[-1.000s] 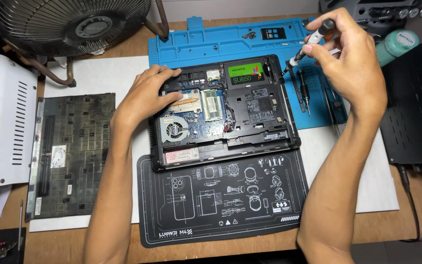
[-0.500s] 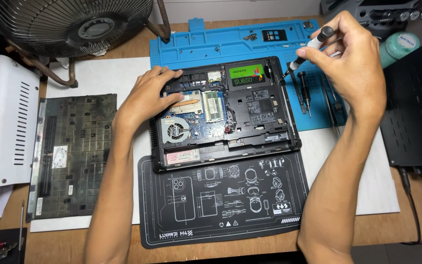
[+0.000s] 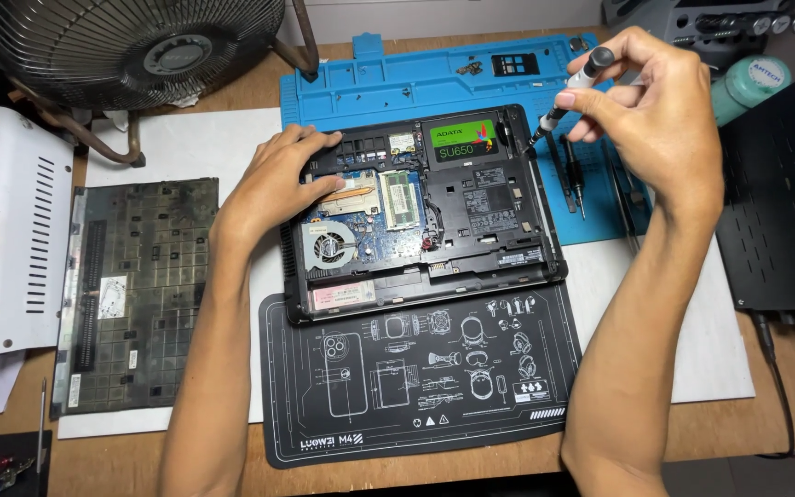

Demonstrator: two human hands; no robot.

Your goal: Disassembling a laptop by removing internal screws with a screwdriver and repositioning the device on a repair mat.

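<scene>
**A:** Anyone else finding this hard to read? The right hand (image 3: 648,124) is covering most of the screwdriver (image 3: 570,89), so I'm only seeing the grey cap poking out on top and the thin shaft coming out below. Can't make out the bit itself at all.

**B:** Same here. The fingers are pinching tight around the handle, tip pointing down at the top right corner of the opened laptop (image 3: 420,216), right by the green drive (image 3: 464,140). Whether it's actually touching a screw, I can't tell.

**A:** And the left hand (image 3: 282,179)?

**B:** It's lying flat and open, fingers spread loosely, pressing on the laptop's top left edge and hiding that corner. The laptop is sitting half on the black mat (image 3: 416,387), half on the blue mat (image 3: 388,83). The fan (image 3: 121,46) is getting cut off up top.
</scene>
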